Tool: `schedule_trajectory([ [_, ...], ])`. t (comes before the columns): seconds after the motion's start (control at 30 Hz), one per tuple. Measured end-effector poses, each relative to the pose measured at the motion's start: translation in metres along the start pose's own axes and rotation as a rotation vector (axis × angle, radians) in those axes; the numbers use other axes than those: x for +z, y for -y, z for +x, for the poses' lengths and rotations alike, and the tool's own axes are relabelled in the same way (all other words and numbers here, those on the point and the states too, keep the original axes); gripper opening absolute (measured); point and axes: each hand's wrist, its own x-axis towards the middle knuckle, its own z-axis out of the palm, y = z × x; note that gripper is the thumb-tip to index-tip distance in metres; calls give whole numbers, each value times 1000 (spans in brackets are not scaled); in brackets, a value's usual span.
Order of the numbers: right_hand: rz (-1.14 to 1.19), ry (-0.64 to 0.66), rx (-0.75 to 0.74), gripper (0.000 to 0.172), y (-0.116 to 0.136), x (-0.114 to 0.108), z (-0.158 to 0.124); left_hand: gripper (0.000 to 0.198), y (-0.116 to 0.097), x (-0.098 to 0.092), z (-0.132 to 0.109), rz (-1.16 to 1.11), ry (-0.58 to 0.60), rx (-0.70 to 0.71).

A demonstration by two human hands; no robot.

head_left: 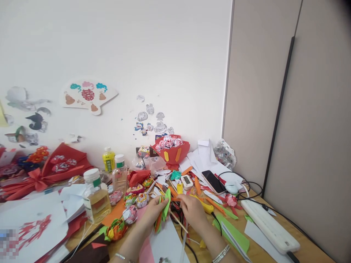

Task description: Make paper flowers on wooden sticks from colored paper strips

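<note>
My left hand (151, 214) is closed on a folded green and orange paper piece (164, 209), holding it upright over the desk. My right hand (193, 210) is pinched at the top of the same piece, and a thin wooden stick (178, 221) runs under its fingers toward the lower right. A bracelet shows on each wrist. Small paper flower balls (129, 214) lie just left of my left hand.
A glue bottle (95, 197) stands at the left with two smaller bottles behind. A red paper bouquet (171, 150), a phone (213, 181), a small timer (187, 181), a white power strip (269, 226) with cables, and paper scraps cover the wooden desk (307, 252).
</note>
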Motion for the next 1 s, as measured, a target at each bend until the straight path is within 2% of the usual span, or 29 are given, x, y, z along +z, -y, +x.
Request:
schedule_trajectory([
  [0.1, -18, -71, 79, 35, 0, 1, 3, 40, -3, 6, -4, 139, 21, 27],
  [0.17, 50, -120, 132, 36, -3, 3, 5, 41, -6, 11, -8, 243, 14, 28],
  [0.27, 188, -101, 134, 31, -8, 9, 6, 37, -7, 15, -10, 364, 17, 55],
  [0.33, 255, -78, 157, 25, -8, 13, 6, 33, -4, 14, -6, 458, 8, 122],
  [0.43, 305, -70, 199, 20, -5, 16, 4, 27, 5, 9, 3, 652, -80, 310],
  [0.5, 316, -64, 202, 16, -1, 16, 4, 24, 10, 7, 7, 726, -99, 372],
  [0.6, 293, -72, 194, 15, 2, 15, 4, 22, 11, 6, 7, 747, -100, 380],
  [0.77, 237, -173, 234, 16, -4, 14, 8, 7, 5, 11, 1, 667, -77, 342],
  [0.9, 338, -236, 304, 18, -8, 13, 9, 18, 3, 14, -1, 561, -70, 250],
  [1.0, 456, -220, 335, 18, -8, 13, 10, 18, 2, 15, -2, 519, -69, 180],
])
